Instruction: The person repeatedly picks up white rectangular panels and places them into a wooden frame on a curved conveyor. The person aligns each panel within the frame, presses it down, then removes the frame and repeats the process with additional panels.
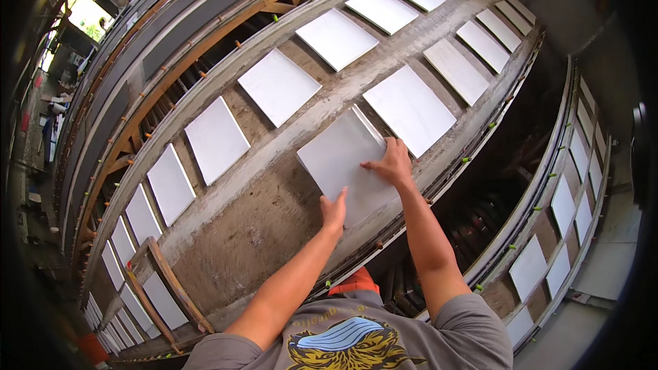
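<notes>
Both of my hands are on a flat white rectangular panel (339, 157), raised and tilted at the near side of a long table (236, 247). My left hand (334, 212) grips its near left edge, thumb on the face and the other fingers hidden behind. At the right edge, my right hand (392, 162) has its thumb across the face and its fingers round the side. A narrow pale strip shows along the panel's far right edge; whether it belongs to a second sheet I cannot tell. Just beyond lies another white panel (410, 109), flat on the table.
Several white panels, such as one at the far side (279, 87), lie in two rows along the table. At the left, a wooden frame (179, 288) rests over some. Coloured pegs (378, 245) line the edges. A second table (504, 294) with panels stands at right.
</notes>
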`<state>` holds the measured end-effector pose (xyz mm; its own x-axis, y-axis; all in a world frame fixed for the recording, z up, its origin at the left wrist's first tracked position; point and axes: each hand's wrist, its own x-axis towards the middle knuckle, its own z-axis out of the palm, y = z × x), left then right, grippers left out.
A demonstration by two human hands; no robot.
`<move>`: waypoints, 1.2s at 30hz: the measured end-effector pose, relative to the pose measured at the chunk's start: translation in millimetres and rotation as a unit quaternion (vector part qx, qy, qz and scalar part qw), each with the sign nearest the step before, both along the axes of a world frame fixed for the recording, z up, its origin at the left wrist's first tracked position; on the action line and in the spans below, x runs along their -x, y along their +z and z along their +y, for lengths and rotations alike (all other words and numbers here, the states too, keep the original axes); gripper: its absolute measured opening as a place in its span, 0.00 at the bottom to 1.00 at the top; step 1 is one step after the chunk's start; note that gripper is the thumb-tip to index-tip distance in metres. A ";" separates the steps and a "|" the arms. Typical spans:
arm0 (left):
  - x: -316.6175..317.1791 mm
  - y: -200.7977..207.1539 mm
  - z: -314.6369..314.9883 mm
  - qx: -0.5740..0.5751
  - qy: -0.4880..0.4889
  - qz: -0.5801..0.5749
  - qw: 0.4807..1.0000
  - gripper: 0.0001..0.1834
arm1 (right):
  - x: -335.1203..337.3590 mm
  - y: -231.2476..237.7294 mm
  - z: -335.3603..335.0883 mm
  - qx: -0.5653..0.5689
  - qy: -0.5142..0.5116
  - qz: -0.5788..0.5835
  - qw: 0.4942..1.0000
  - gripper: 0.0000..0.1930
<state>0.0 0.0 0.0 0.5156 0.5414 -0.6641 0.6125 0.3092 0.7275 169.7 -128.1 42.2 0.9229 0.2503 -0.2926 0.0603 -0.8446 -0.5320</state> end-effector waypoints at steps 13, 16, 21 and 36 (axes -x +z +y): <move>-151.9 11.2 -65.5 0.124 -0.144 -0.128 0.973 0.46 | -158.8 -29.7 -109.6 0.088 -0.068 -0.081 0.990 0.53; -163.1 4.8 -67.1 0.070 -0.176 -0.119 0.975 0.42 | -166.5 -11.6 -122.5 0.078 -0.094 -0.014 0.992 0.52; -190.4 -17.1 -69.2 0.071 -0.048 -0.083 0.993 0.41 | -166.9 -24.9 -137.4 -0.042 -0.199 -0.058 0.977 0.40; -212.6 5.2 -62.8 0.198 -0.088 -0.101 0.971 0.34 | -229.4 -48.0 -195.4 0.230 -0.127 -0.125 0.957 0.25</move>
<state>212.6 -62.8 5.2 0.7183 0.1545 -0.6783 0.5391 0.4925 0.6832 399.0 -323.5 -5.8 0.9924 -0.0944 -0.0794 -0.1019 -0.9901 -0.0967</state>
